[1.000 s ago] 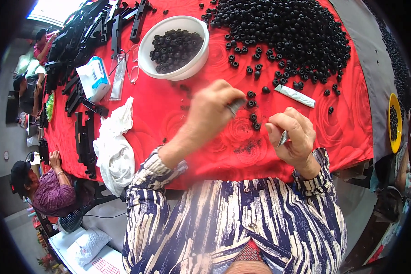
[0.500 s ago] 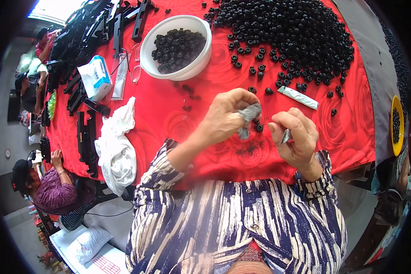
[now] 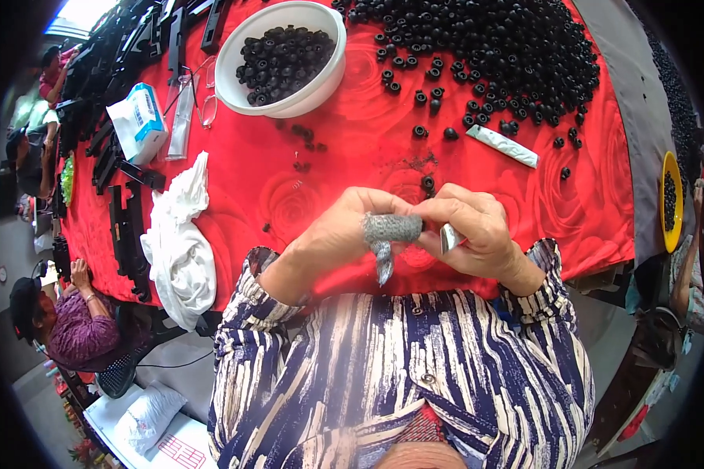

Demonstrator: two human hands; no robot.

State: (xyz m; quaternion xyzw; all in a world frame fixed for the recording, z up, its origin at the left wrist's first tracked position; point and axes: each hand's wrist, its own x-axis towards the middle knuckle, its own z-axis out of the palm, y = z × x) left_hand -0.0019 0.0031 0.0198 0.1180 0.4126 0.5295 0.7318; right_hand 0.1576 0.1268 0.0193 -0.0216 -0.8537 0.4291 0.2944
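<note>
My left hand point(image 3: 321, 238) is closed, and a grey knitted wrap point(image 3: 393, 227) covers one of its fingers, with a loose tail hanging down. A small dark piece point(image 3: 422, 225), mostly hidden, sits at the wrapped fingertip; it looks like one of the black round plastic parts. My right hand point(image 3: 477, 234) meets the left at the fingertips and grips a short, flat, shiny blade-like strip point(image 3: 449, 238). Just beyond the hands, a black round part point(image 3: 428, 183) lies on the red cloth point(image 3: 321, 273) beside dark crumbs of trimmings.
A white bowl point(image 3: 332, 78) of black parts stands far left of centre, with a large pile point(image 3: 485, 55) at the far right. A pale wrapped strip point(image 3: 503, 147), white cloth point(image 3: 181, 258), tissue pack point(image 3: 139, 125), eyeglasses point(image 3: 209, 109) and long black pieces point(image 3: 125, 242) lie around. Another person point(image 3: 78, 320) sits left.
My hands have come together and drawn nearer to my body; before, they were apart. The whole view has shifted slightly.
</note>
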